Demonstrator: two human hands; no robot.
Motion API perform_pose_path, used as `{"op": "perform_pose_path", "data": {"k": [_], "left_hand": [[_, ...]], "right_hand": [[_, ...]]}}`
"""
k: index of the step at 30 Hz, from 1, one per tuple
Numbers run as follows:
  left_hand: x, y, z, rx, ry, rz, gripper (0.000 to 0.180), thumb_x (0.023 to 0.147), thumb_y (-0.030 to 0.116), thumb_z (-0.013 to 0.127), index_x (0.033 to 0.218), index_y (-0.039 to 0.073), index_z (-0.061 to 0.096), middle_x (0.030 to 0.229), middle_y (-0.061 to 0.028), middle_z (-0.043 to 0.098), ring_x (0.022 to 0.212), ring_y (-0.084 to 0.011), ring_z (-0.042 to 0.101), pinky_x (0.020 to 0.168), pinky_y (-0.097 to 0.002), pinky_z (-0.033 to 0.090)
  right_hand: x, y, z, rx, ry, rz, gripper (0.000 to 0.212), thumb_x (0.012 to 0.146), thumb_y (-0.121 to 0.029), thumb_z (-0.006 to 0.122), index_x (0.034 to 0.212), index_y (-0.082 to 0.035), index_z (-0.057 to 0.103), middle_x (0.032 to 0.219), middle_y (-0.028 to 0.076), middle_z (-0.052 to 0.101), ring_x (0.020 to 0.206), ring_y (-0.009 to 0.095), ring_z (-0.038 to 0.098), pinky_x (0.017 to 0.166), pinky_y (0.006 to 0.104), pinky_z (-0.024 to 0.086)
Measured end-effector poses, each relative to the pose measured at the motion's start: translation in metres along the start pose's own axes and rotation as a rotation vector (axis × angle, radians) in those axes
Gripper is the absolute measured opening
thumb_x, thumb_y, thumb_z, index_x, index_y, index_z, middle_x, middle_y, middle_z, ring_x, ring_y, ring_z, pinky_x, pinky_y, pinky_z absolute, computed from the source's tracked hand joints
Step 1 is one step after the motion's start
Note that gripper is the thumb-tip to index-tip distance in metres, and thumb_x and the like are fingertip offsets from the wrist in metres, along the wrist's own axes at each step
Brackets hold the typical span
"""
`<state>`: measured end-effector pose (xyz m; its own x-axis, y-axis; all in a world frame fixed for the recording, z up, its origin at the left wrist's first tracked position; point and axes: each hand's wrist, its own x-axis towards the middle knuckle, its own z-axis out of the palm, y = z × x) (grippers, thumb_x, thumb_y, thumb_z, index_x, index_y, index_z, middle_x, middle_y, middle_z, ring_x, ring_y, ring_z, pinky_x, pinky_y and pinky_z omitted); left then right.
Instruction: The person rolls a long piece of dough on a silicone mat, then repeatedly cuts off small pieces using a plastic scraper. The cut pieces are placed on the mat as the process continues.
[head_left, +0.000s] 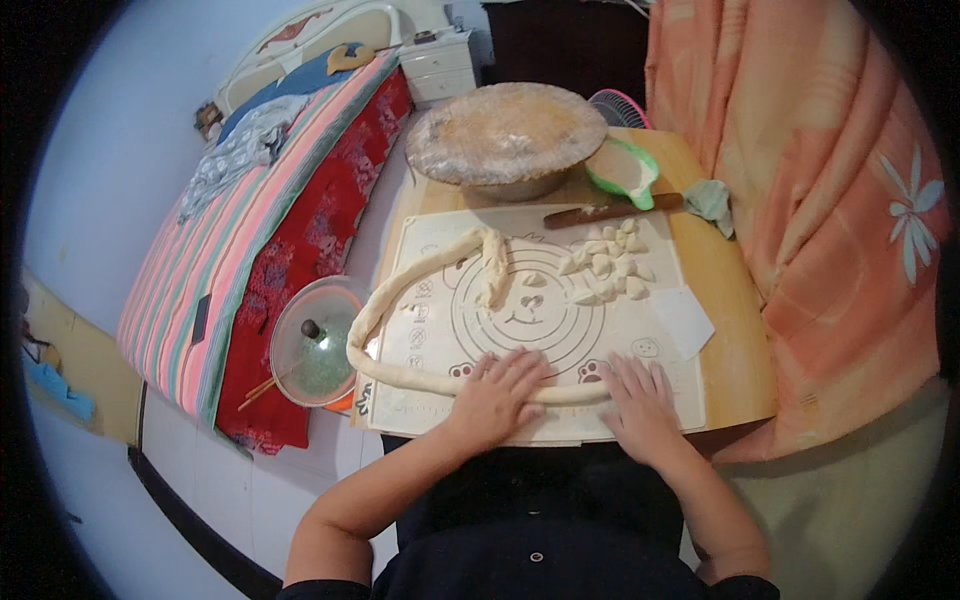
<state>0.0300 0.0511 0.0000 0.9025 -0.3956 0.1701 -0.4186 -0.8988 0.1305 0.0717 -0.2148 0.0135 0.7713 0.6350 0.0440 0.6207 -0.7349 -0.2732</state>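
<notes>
A long rope of dough (pixel 412 376) curves round the left side of a pale printed kneading mat (pixel 425 235), and its far end bends back toward the mat's middle. Along the near edge, my left hand (pixel 503 396) lies over the rope with its fingers stretched out. My right hand (pixel 640 408) rests flat at the rope's right end, fingers spread. Several small cut dough pieces (pixel 603 265) lie in a group at the mat's far right. Right of them is a flat white piece (pixel 686 322), like a dough scraper.
Behind the mat are a large round floury lid (pixel 508 135) on a pot, a green scoop (pixel 625 170) of flour, a brown wooden stick (pixel 610 211) and a cloth (pixel 709 206). A covered bowl (pixel 318 342) with chopsticks stands left. An orange curtain (pixel 830 250) hangs right; a bed (pixel 240 250) is left.
</notes>
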Motion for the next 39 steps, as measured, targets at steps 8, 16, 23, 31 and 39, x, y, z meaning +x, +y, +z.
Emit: {"op": "perform_pose_path", "data": {"k": [8,16,23,31,39], "left_hand": [[0.005,-0.036,-0.001,-0.022,-0.021,0.006,0.058,0.087,0.03,0.065,0.14,0.012,0.048,0.143,-0.008,0.049,0.133,-0.0281,0.045,0.109,-0.0415,0.038],[0.104,0.064,0.02,-0.284,0.033,0.034,0.06,0.083,0.028,0.07,0.134,0.004,0.049,0.127,-0.0137,0.054,0.12,-0.0308,0.052,0.1,-0.0412,0.044],[0.126,0.073,0.045,-0.286,0.107,0.04,0.026,0.082,0.017,0.068,0.102,0.004,0.06,0.098,-0.0109,0.056,0.095,-0.0295,0.056,0.084,-0.041,0.048],[0.125,0.077,0.056,-0.331,0.235,0.057,0.024,0.081,0.015,0.068,0.101,0.004,0.06,0.096,-0.0121,0.056,0.092,-0.0315,0.055,0.082,-0.0406,0.048],[0.108,0.074,0.038,-0.395,0.26,-0.044,0.029,0.081,0.017,0.07,0.109,0.008,0.064,0.101,-0.0097,0.063,0.097,-0.0294,0.059,0.081,-0.0395,0.049]], "right_hand": [[0.025,0.059,-0.016,0.063,0.153,0.349,0.059,0.093,-0.028,0.057,0.143,-0.001,0.04,0.149,0.017,0.04,0.138,0.033,0.036,0.115,0.0487,0.026],[0.053,0.094,-0.043,-0.029,0.099,0.689,0.078,0.084,-0.031,0.07,0.147,-0.003,0.035,0.143,0.017,0.044,0.133,0.034,0.041,0.11,0.0454,0.033],[0.035,0.085,-0.061,0.18,0.142,0.592,0.039,0.085,-0.022,0.066,0.116,-0.001,0.054,0.109,0.022,0.064,0.103,0.042,0.061,0.088,0.0477,0.049],[0.032,0.028,-0.047,0.123,0.166,0.507,0.016,0.091,-0.011,0.047,0.096,0.002,0.055,0.095,0.029,0.065,0.091,0.044,0.064,0.081,0.0517,0.05],[0.027,0.034,-0.056,0.189,0.186,0.581,0.02,0.089,-0.016,0.053,0.098,0.002,0.055,0.094,0.027,0.065,0.091,0.047,0.062,0.081,0.0534,0.049]]}}
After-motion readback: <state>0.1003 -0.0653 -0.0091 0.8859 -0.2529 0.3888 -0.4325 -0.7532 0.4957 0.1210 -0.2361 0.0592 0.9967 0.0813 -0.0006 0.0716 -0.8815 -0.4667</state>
